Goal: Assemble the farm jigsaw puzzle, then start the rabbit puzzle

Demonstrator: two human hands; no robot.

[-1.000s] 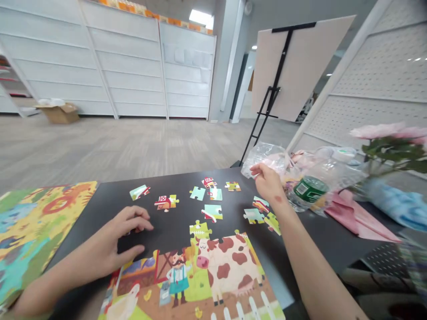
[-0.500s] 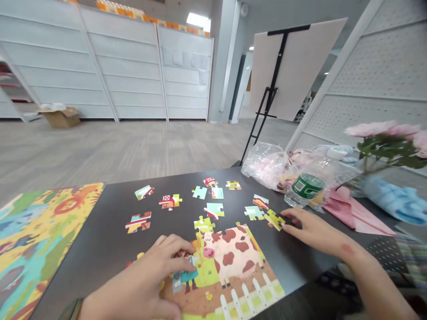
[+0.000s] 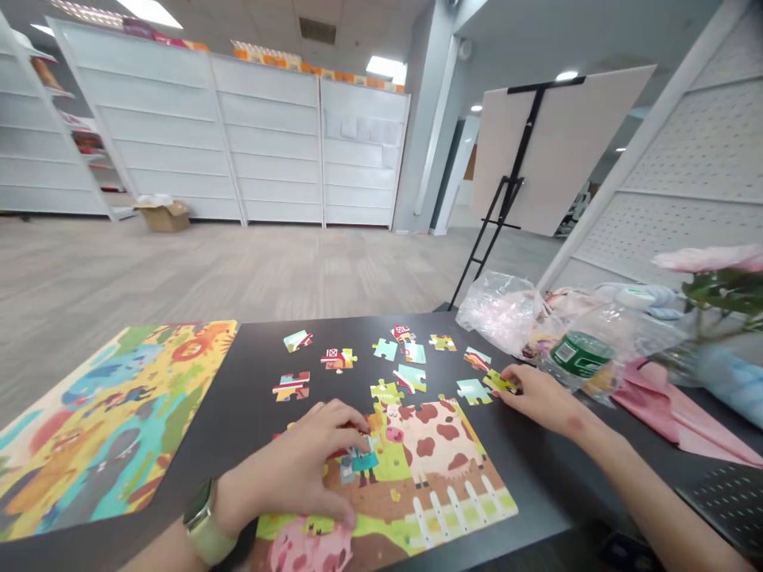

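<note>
A partly joined jigsaw puzzle (image 3: 438,445) lies on the dark table, showing a spotted cow, a white fence and a pink pig. My left hand (image 3: 304,457) rests over its left side, thumb and fingers apart, covering some of the picture. At the puzzle's upper right, my right hand (image 3: 528,389) pinches a green puzzle piece (image 3: 497,382) between thumb and fingers. Close beside that piece are a pale blue piece (image 3: 474,391) and a red-striped piece (image 3: 478,358). Several loose pieces lie beyond the puzzle, among them a red barn piece (image 3: 338,359).
A colourful picture board (image 3: 119,413) covers the table's left end. On the right stand a plastic bottle (image 3: 581,353), a clear plastic bag (image 3: 497,310), a pink cloth (image 3: 668,405) and pink flowers (image 3: 715,258). An easel (image 3: 506,183) stands behind the table.
My right fingers have closed on the green piece. The view has tilted up and turned left, so more of the picture board and the pig shows. My left hand stays on the puzzle.
</note>
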